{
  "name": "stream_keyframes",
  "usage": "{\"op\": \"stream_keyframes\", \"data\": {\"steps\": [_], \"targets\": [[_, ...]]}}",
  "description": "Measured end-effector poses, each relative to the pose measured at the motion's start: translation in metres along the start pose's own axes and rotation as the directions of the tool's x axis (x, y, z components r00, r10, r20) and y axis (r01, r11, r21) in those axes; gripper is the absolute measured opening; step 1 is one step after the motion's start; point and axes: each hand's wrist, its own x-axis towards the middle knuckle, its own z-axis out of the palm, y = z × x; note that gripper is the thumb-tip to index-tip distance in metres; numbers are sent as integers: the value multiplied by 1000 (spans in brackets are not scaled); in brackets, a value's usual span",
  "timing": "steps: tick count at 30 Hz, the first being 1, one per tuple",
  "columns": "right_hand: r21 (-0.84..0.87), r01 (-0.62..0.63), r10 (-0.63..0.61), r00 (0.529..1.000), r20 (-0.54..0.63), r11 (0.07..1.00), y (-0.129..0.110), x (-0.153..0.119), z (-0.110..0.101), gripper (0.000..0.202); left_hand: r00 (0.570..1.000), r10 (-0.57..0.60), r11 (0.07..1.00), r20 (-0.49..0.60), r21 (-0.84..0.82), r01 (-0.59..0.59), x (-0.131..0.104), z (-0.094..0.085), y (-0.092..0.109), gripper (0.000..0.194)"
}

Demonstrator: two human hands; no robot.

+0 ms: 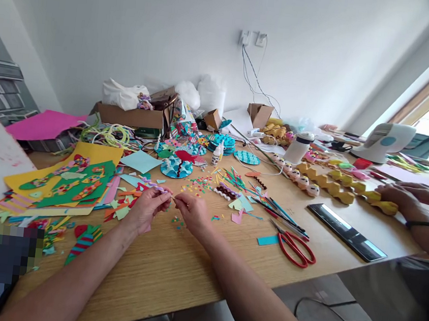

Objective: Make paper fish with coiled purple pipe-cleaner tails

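Near the middle of the wooden table, my left hand is closed on a twisted purple strip that sticks out beyond its fingers. Close to its right, my right hand is pinched on a thin, light-coloured stick between the two hands. Whether the stick touches the strip is too small to tell. Beyond them, a blue scalloped disc carries a red paper piece. Small paper bits and several twisted brown and purple strips lie to the right of my hands.
Red-handled scissors and a dark phone-like slab lie at the right. Another person's hands touch a yellow egg-carton strip. Coloured paper sheets are stacked at the left. Glue bottles stand behind the paper bits.
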Motion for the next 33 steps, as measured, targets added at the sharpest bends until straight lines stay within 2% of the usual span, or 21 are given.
{"op": "stream_keyframes", "data": {"steps": [12,21,24,28,31,33], "targets": [[-41,-41,44,996,77,998,-2,1,-7,18,1000,-1,1000,-22,-22,1,0,0,3,20],[-115,-92,106,987,120,989,4,4,-15,19,995,40,995,-88,-83,-47,6,-11,12,21],[-217,-147,179,974,136,965,1,-1,-25,20,991,67,991,-118,-106,-79,9,-17,16,21],[-323,-166,212,971,113,932,3,-22,-50,20,983,102,982,-149,-145,-124,11,-22,22,18],[-364,-253,274,962,7,896,12,-44,-72,21,986,75,984,-146,-152,-98,10,-20,24,15],[-399,-361,355,930,-92,843,21,-59,-87,21,994,30,989,-108,-142,-45,7,-16,22,13]]}}
